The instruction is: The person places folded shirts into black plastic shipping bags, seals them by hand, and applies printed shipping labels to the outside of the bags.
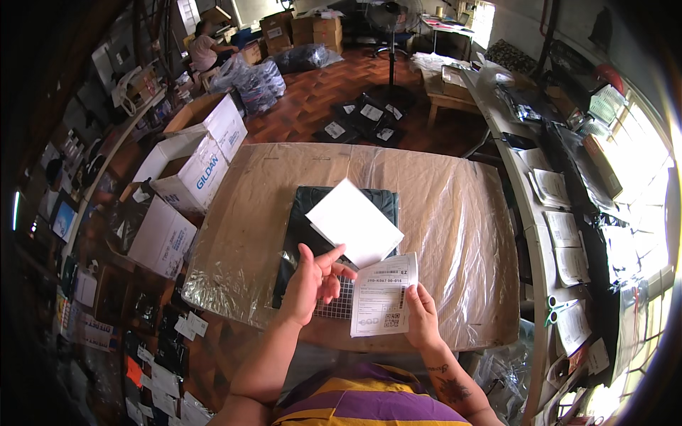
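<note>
My right hand [423, 314] grips a folded sheaf of printed shipping labels [379, 314], which bear writing, a barcode and a square code. My left hand [314, 282] is just left of the labels, its thumb and forefinger spread. Its other fingertips reach close to the labels' left edge; I cannot tell whether they touch. Beyond them is a blank white sheet [356, 221], slightly blurred, over a dark plastic-wrapped packet [292, 242]. Whether the sheet rests on the packet is unclear. A grid-patterned piece [341, 298] shows under my left fingers.
The table [453, 213] has a plastic-covered cardboard top. White cartons [205, 170] stand along its left. Dark parcels [367, 120] lie on the floor beyond it. The right-hand shelf [538, 255] carries label stacks [562, 229] and scissors [557, 309]. A person [205, 48] sits at far left.
</note>
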{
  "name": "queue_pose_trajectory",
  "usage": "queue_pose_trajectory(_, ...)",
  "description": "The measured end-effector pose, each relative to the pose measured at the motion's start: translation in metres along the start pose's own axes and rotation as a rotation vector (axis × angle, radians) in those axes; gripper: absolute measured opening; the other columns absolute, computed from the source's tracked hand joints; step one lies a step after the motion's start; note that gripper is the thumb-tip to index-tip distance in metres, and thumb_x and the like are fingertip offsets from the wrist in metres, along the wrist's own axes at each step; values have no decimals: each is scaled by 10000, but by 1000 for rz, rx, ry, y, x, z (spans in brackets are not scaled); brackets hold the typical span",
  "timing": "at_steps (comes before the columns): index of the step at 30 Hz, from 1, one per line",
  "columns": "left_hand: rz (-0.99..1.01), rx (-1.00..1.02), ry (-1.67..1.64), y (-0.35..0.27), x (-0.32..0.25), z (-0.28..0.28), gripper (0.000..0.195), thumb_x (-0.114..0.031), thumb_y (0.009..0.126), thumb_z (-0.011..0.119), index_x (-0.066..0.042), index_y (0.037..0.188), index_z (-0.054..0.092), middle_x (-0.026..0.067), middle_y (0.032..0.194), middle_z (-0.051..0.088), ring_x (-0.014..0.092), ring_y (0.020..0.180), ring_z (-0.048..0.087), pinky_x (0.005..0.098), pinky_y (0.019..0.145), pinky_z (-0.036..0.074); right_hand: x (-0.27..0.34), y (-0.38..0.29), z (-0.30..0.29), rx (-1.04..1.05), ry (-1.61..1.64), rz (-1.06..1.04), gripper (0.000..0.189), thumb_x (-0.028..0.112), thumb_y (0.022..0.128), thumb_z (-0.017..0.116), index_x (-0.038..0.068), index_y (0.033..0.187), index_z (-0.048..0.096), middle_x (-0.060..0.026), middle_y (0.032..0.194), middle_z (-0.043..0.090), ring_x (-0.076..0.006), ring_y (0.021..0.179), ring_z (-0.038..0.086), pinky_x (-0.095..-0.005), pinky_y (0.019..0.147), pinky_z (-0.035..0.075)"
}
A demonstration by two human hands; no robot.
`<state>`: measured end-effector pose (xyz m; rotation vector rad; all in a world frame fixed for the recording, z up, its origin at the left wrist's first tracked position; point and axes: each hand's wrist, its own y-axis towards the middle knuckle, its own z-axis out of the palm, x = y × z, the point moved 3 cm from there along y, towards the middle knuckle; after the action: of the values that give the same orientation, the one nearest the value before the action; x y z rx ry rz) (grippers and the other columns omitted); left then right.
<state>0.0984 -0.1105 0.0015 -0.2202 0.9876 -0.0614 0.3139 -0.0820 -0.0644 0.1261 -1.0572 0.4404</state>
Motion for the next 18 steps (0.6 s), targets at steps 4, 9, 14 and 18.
queue_pose_trajectory(4,202,-61,855,-12,8,1,306,-280,838,780,-2,902,670,24,746,664,40,690,579,203,584,456,-3,1,-2,6,7,7,366,285,1046,439,-6,1243,541,-65,1125,632,-127,1008,592,-271,877,479)
queue_pose_trajectory(9,113,-7,889,-19,9,9,328,-306,794,815,-17,732,674,0,611,627,39,567,528,216,533,426,-2,1,-1,6,-25,-9,364,284,1046,441,-7,1240,542,-53,1114,633,-115,993,591,-267,864,482)
queue_pose_trajectory(14,68,-22,937,-8,3,-2,321,-317,897,711,-18,779,699,-12,690,662,23,590,548,187,516,407,-13,2,-16,-22,-19,32,360,277,1045,445,-4,1249,541,-42,1114,634,-104,989,590,-265,860,483)
queue_pose_trajectory(18,52,-184,411,5,12,-28,404,-429,962,583,-55,997,734,7,756,672,31,580,538,179,499,403,-5,1,-3,-7,33,0,357,275,1043,448,-1,1251,541,-45,1114,636,-110,992,592,-265,862,483)
